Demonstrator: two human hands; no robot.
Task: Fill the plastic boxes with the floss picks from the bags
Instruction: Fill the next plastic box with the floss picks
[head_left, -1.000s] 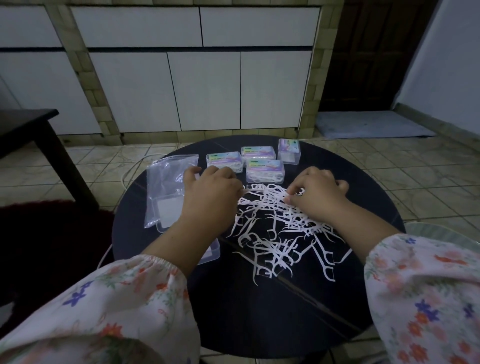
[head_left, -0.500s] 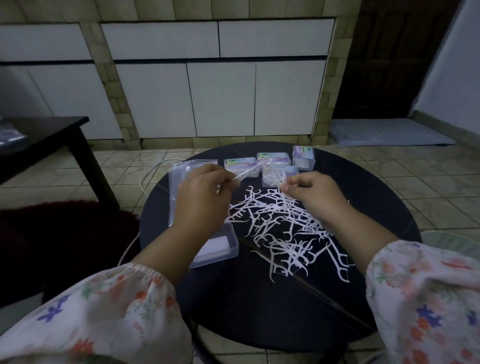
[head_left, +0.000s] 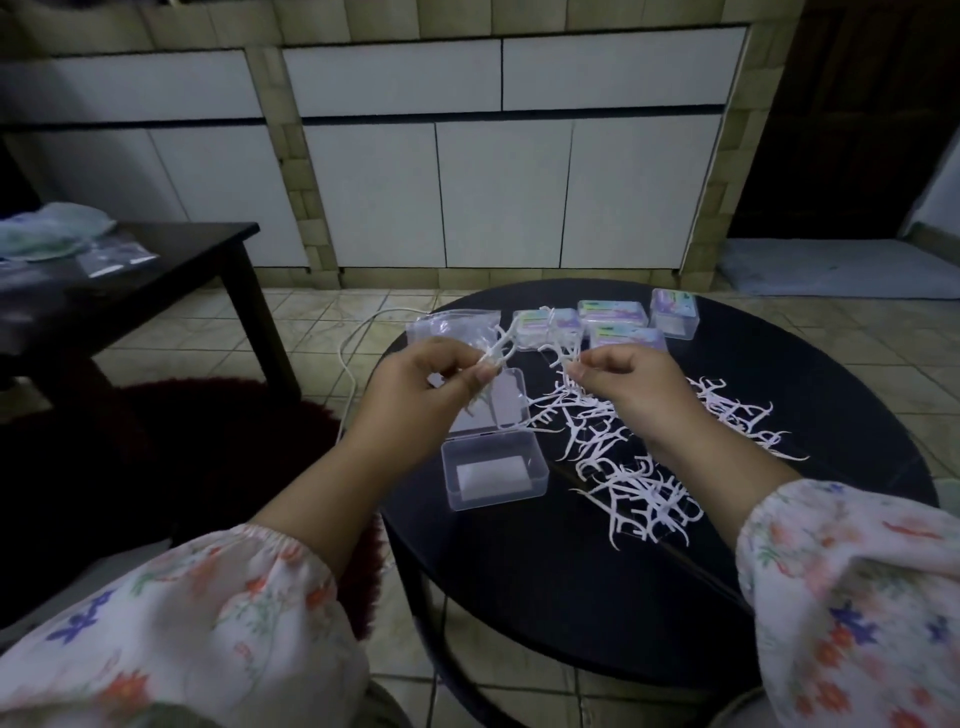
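Note:
Both hands are raised above the round black table (head_left: 779, 571). My left hand (head_left: 415, 395) pinches a small bunch of white floss picks (head_left: 500, 349) just above the open clear plastic box (head_left: 493, 470), whose lid (head_left: 511, 402) stands hinged back. My right hand (head_left: 623, 387) pinches a few more floss picks (head_left: 563, 353) by their handles. A loose pile of floss picks (head_left: 644, 467) lies spread on the table under and right of my right hand. An empty clear bag (head_left: 452, 325) lies behind my left hand.
Several closed, filled boxes (head_left: 615, 314) stand in a cluster at the table's far side. A white cable (head_left: 353, 353) runs over the tiled floor at left. A dark side table (head_left: 156, 270) with bags stands far left, above a dark red rug (head_left: 208, 441).
Both hands have lifted off the pile, each with picks pinched in its fingers, and have drawn apart. The camera view has shifted left, so the table sits further right.

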